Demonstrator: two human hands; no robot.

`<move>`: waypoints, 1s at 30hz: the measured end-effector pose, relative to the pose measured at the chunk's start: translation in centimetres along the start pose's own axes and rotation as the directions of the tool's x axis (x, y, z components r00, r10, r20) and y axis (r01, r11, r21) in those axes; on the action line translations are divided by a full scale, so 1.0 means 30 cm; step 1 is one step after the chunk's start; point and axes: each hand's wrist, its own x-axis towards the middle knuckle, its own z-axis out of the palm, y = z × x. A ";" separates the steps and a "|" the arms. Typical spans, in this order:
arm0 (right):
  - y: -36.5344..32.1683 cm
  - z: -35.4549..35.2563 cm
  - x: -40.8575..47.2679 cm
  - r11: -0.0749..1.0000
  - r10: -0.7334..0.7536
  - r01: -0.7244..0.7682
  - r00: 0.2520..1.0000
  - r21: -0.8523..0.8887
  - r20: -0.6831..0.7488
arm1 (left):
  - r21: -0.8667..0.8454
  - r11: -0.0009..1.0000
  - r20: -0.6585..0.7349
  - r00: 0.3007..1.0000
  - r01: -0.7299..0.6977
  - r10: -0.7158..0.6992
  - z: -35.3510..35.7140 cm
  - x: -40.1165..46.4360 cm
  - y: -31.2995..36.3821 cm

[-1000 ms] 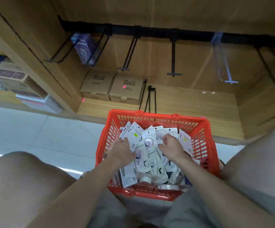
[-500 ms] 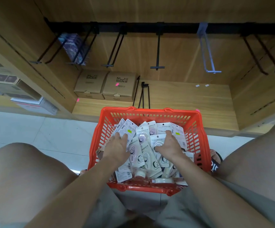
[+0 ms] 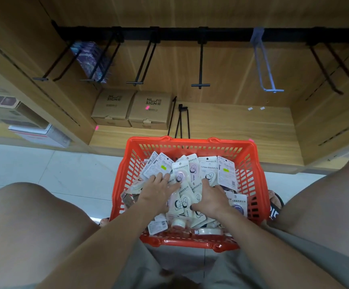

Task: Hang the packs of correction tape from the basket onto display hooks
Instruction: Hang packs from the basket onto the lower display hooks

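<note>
left hand [image 3: 156, 189] flat, fingers spread on packs [image 3: 187, 184] | right hand [image 3: 211, 197] curled into pile, grip unclear | packs' hole ends point away toward hooks [image 3: 200, 85] above basket [image 3: 187, 141]

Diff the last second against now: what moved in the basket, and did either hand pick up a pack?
The left hand went from curled to flatter, fingers spread over the packs of correction tape. The right hand slid slightly nearer, its fingers curled down into the pile. The upright packs were reshuffled. No pack has been lifted clear. The red basket stays between the knees, and the display hooks are unchanged, most bare.
</note>
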 end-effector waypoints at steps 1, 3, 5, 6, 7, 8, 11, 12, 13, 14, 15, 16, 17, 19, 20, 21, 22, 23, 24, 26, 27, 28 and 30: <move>0.003 0.001 0.009 0.999 0.020 -0.020 1.000 0.034 0.004 | 0.035 0.999 -0.004 1.000 -0.013 0.013 -0.004 0.005 -0.002; 0.004 -0.006 0.020 0.997 0.045 -0.046 0.999 0.065 0.025 | 0.099 0.994 -0.023 0.999 -0.038 0.040 -0.015 0.016 -0.014; 0.009 -0.017 0.026 0.995 0.054 -0.058 0.997 0.085 0.052 | 0.136 0.989 -0.055 0.997 -0.052 0.060 -0.033 0.030 -0.039; 0.011 -0.026 0.026 0.993 0.059 -0.065 0.996 0.093 0.064 | 0.160 0.985 -0.068 0.995 -0.062 0.074 -0.045 0.037 -0.053; 0.014 -0.037 0.024 0.992 0.064 -0.071 0.995 0.105 0.071 | 0.198 0.977 -0.075 0.992 -0.083 0.099 -0.057 0.045 -0.067; 0.017 -0.051 0.021 0.989 0.064 -0.072 0.995 0.126 0.070 | 0.250 0.961 -0.077 0.987 -0.116 0.139 -0.068 0.055 -0.079; 0.033 -0.105 0.021 0.973 0.078 -0.077 0.997 0.218 0.006 | 0.379 0.890 -0.047 0.955 -0.255 0.294 -0.090 0.096 -0.096; 0.042 -0.128 0.024 0.963 0.097 -0.087 0.995 0.253 -0.026 | 0.404 0.867 -0.032 0.942 -0.294 0.334 -0.094 0.114 -0.099; 0.053 -0.152 0.026 0.953 0.118 -0.098 0.991 0.286 -0.055 | 0.417 0.847 -0.017 0.929 -0.330 0.370 -0.101 0.131 -0.101; 0.066 -0.173 0.029 0.946 0.139 -0.110 0.987 0.307 -0.076 | 0.419 0.831 0.000 0.915 -0.367 0.404 -0.107 0.148 -0.101; 0.078 -0.191 0.032 0.939 0.157 -0.121 0.984 0.321 -0.087 | 0.418 0.813 0.025 0.900 -0.406 0.436 -0.113 0.163 -0.101; 0.089 -0.204 0.033 0.933 0.175 -0.138 0.981 0.331 -0.085 | 0.421 0.792 0.061 0.885 -0.442 0.462 -0.120 0.177 -0.098; 0.097 -0.213 0.032 0.925 0.193 -0.155 0.978 0.347 -0.078 | 0.428 0.772 0.097 0.873 -0.470 0.478 -0.128 0.189 -0.094; 0.114 -0.214 0.033 0.901 0.225 -0.188 0.973 0.391 -0.049 | 0.435 0.753 0.143 0.863 -0.494 0.484 -0.140 0.207 -0.092; 0.123 -0.208 0.034 0.889 0.237 -0.204 0.971 0.411 -0.031 | 0.426 0.756 0.155 0.863 -0.497 0.481 -0.144 0.215 -0.091; 0.130 -0.202 0.035 0.876 0.246 -0.216 0.969 0.431 -0.016 | 0.412 0.762 0.167 0.863 -0.500 0.476 -0.145 0.220 -0.090; 0.135 -0.196 0.036 0.863 0.255 -0.226 0.967 0.451 -0.003 | 0.400 0.764 0.180 0.861 -0.506 0.475 -0.146 0.223 -0.088; 0.139 -0.190 0.039 0.849 0.259 -0.230 0.966 0.476 0.005 | 0.398 0.759 0.192 0.856 -0.515 0.480 -0.150 0.224 -0.085; 0.145 -0.184 0.042 0.833 0.267 -0.238 0.964 0.498 0.015 | 0.409 0.747 0.194 0.850 -0.524 0.490 -0.153 0.225 -0.081; 0.152 -0.183 0.044 0.807 0.277 -0.254 0.960 0.533 0.038 | 0.436 0.720 0.176 0.835 -0.540 0.521 -0.158 0.227 -0.072; 0.155 -0.184 0.045 0.795 0.281 -0.262 0.958 0.547 0.050 | 0.452 0.703 0.163 0.826 -0.548 0.539 -0.160 0.227 -0.068; 0.155 -0.188 0.042 0.782 0.286 -0.272 0.956 0.561 0.064 | 0.473 0.684 0.155 0.817 -0.555 0.556 -0.162 0.226 -0.065; 0.157 -0.192 0.044 0.764 0.292 -0.279 0.953 0.581 0.074 | 0.510 0.647 0.168 0.803 -0.567 0.572 -0.164 0.223 -0.057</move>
